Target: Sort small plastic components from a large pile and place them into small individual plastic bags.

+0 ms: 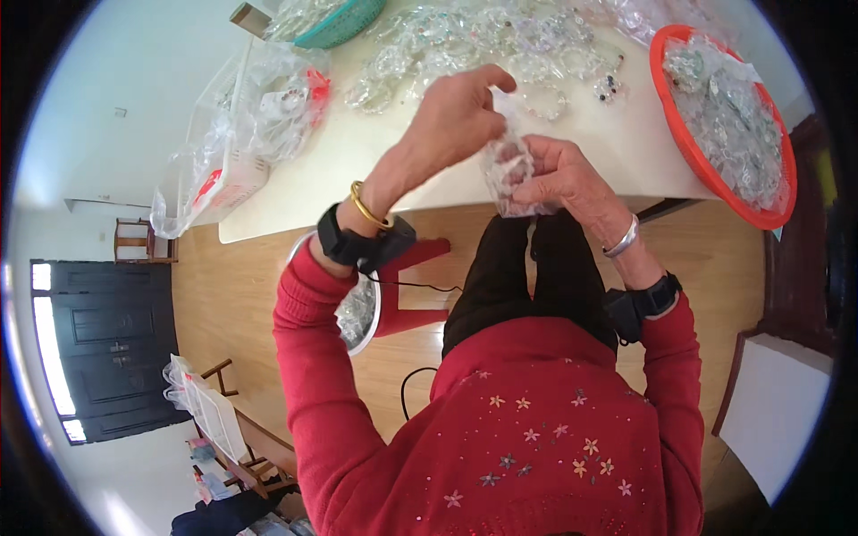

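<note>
A small clear plastic bag [502, 183] is held up just off the table's front edge. Something ring-shaped, possibly a bead bracelet, shows faintly inside it. My right hand [567, 181] pinches the bag's right side between thumb and fingers. At its upper end my left hand [456, 114] is closed, the fingertips curled against the plastic; their exact grip is partly hidden. Beyond my hands, many clear-bagged bead bracelets [447, 58] lie spread over the cream table [349, 161]. A bracelet with dark beads [608, 87] sits to the right of them.
A red basket [666, 103] full of bagged pieces stands at the table's right end. On the left is a white plastic basket [241, 179] with clear bags; a green basket [335, 31] sits farther back. Below, a white basin [371, 330] stands beside a red stool [416, 286].
</note>
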